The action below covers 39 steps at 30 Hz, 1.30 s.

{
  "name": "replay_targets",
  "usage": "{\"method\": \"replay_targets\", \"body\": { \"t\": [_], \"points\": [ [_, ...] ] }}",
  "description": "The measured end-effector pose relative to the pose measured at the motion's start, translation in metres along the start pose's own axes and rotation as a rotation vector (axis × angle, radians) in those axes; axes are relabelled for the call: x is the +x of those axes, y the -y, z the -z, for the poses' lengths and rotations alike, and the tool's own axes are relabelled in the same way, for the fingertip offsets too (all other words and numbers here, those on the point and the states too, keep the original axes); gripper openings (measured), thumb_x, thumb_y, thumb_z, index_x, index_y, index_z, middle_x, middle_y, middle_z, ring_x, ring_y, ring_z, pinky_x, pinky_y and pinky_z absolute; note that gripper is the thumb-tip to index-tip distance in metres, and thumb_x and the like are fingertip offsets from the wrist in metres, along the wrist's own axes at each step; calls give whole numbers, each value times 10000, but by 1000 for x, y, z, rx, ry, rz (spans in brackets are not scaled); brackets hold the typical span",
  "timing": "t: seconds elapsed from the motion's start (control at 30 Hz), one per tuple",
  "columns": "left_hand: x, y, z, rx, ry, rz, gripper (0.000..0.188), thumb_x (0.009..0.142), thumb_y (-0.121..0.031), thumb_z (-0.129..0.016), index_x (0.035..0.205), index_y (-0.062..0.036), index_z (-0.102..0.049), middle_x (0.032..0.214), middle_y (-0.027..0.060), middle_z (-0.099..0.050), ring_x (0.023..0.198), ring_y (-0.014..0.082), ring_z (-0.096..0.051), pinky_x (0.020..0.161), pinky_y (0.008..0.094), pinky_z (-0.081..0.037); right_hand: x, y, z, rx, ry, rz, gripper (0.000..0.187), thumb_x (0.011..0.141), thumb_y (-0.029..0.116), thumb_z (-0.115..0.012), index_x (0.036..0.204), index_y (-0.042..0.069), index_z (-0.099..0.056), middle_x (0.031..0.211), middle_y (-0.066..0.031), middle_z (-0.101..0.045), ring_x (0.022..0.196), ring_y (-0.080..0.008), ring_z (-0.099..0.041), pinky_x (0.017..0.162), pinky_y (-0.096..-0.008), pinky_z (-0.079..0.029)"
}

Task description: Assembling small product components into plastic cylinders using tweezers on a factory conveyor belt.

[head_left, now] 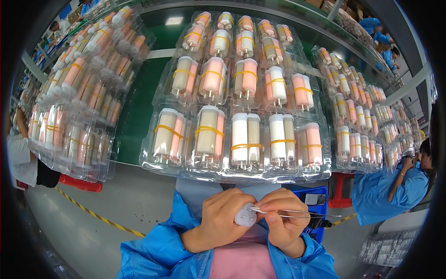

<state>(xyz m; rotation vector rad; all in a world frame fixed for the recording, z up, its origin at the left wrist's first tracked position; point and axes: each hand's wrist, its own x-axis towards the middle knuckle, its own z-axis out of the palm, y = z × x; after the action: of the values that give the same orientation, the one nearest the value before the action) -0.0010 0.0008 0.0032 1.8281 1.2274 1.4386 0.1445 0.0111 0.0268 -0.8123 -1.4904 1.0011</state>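
My left hand (pixel 219 217) is closed around a small white cylindrical part (pixel 245 217), its round end with small holes or studs turned up. Most of that part is hidden in the fist. My right hand (pixel 287 224) pinches a pair of metal tweezers (pixel 304 215). Their tips meet the edge of the round end, and the rear ends stick out to the right. Just beyond my hands lies a clear plastic tray (pixel 223 176). In its pockets stand rubber-banded bundles of pink, white and grey-beige cylinders (pixel 244 135).
Stacked clear trays (pixel 100 169) of similar cylinders rise at the left, with more trays (pixel 357 165) at the right. A green bench top (pixel 132 135) lies under them. A blue bin (pixel 320 193) sits beside my right arm. Co-workers (pixel 390 190) are at both sides.
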Motion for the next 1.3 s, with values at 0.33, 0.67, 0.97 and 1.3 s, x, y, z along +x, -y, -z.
{"method": "replay_targets", "body": {
  "t": [0.33,0.67,0.97,1.3],
  "points": [
    [-1,1,-3,27,-20,0,250,659,-152,-786,806,-57,-607,676,69,-580,558,238,-576,484,318,-437,-2,0,-1,-11,-5,-32,99,777,11,-672,870,-14,-650,813,-135,-682,684,-210,-641,594,-280,-496],
    [-1,0,0,-2,-4,9,251,619,-46,-774,805,-12,-608,698,113,-596,578,251,-592,510,311,-456,-2,-1,0,-12,4,-32,97,771,7,-676,862,-8,-646,805,-129,-678,661,-208,-640,583,-281,-499],
    [0,-1,0,27,0,11,242,632,-93,-756,808,-39,-599,694,85,-592,580,258,-594,519,330,-467,8,0,0,-151,82,151,99,745,19,-707,822,8,-647,794,-107,-659,667,-255,-628,602,-317,-502],
    [-3,6,0,288,33,-140,227,656,-127,-721,835,-57,-601,697,48,-587,574,217,-578,495,318,-434,16,11,3,-324,190,154,118,713,-6,-711,810,-5,-644,787,-113,-653,673,-253,-628,587,-303,-496]
  ]
}}
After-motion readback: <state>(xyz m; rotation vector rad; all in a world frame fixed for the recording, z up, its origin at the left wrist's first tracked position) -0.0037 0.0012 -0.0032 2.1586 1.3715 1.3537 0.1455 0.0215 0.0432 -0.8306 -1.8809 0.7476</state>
